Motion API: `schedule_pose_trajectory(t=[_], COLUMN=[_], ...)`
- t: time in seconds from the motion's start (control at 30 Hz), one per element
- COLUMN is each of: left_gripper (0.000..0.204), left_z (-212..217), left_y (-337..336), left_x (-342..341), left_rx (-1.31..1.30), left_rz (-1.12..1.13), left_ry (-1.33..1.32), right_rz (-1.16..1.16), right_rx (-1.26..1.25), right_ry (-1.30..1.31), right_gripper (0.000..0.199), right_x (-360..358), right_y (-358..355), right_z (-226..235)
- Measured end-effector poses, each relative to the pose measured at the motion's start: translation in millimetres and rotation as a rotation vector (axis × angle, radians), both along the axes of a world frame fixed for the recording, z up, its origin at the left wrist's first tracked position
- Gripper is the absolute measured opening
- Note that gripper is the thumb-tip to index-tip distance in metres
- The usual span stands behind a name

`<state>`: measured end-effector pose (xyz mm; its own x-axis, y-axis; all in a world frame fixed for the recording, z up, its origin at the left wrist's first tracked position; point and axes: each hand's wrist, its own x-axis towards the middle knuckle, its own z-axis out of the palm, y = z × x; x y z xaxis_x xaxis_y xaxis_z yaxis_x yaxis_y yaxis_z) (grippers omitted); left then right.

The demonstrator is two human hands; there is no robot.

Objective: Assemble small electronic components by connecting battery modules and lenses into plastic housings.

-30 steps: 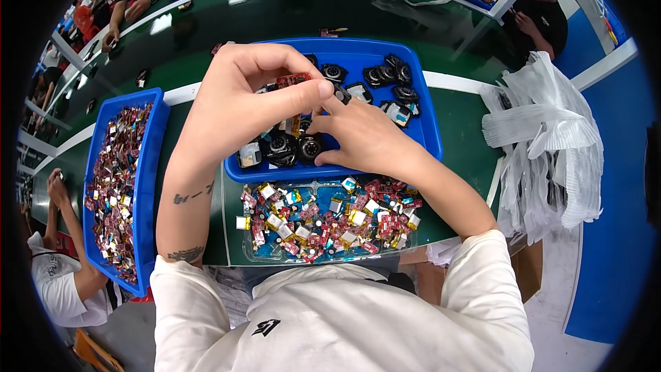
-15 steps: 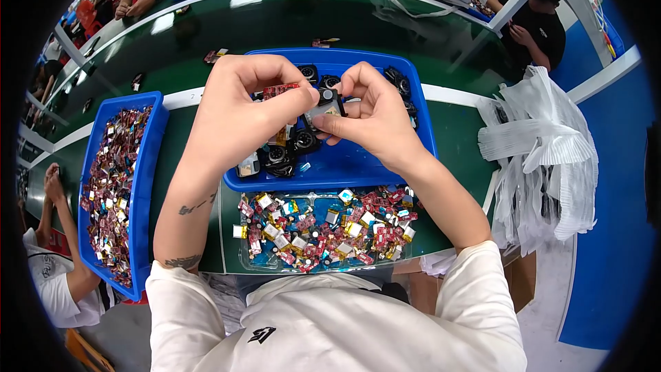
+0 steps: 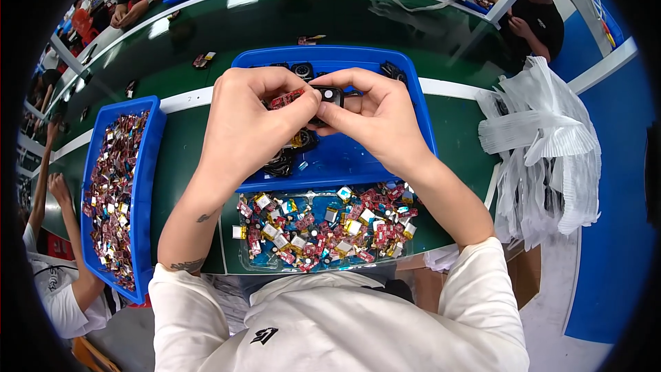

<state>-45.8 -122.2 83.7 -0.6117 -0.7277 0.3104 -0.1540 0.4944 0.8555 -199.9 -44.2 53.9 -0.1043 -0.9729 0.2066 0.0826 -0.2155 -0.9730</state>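
My left hand (image 3: 251, 120) is closed in a pinch on a small red circuit board (image 3: 287, 99). My right hand (image 3: 379, 111) grips a small black housing (image 3: 330, 95) with a round white spot on its upper side. Board and housing meet between my fingertips; whether they are joined I cannot tell. Both hands are above a blue bin (image 3: 372, 158) with several black housings, some bearing round discs, partly hidden under my hands. Nearer my body, a clear shallow tray (image 3: 242, 260) holds a heap of red boards with silvery battery cells (image 3: 351, 228).
Left of me stands a long blue bin (image 3: 143, 234) full of similar boards. Loose boards (image 3: 204, 60) lie on the green belt (image 3: 261, 24) beyond. A stack of white pleated sheets (image 3: 544, 145) is at the right. Co-workers' arms (image 3: 65, 213) show at the left and far side.
The housing has tilted, so its broad grey face no longer shows. My fingers have closed in around it. Loose boards on the belt appear further left. The co-worker at left has raised an arm.
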Motion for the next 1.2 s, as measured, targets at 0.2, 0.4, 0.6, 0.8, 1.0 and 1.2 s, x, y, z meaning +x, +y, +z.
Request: schedule_pose_trajectory(t=[0.2,0.4,0.6,0.8,1.0,1.2], left_gripper=[0.016,0.017,0.015,0.013,0.012,0.016], left_z=[-2,-3,-2,-3,11,4], left_y=[-3,-3,-2,-5,-3,-5], left_x=[1,0,-1,3,8,6], left_rx=[-0.009,-0.033,0.061,0.161,-0.070,0.045], left_rz=[-0.007,0.049,-0.001,-0.038,-0.003,-0.065], left_ry=[0.028,0.000,-0.022,0.166,-0.014,0.065], right_rz=[-0.016,-0.120,-0.209,-0.136,-0.089,-0.105], right_rx=[-0.001,-0.084,-0.191,-0.118,-0.097,-0.097], right_ry=[0.051,0.176,0.202,0.068,-0.044,0.017], right_gripper=[0.027,0.024,0.018,0.020,0.021,0.022], right_x=[1,2,-6,-15,-17,-18], right_y=[1,0,-2,-4,-3,-2], right_z=[2,1,-1,4,8,10])
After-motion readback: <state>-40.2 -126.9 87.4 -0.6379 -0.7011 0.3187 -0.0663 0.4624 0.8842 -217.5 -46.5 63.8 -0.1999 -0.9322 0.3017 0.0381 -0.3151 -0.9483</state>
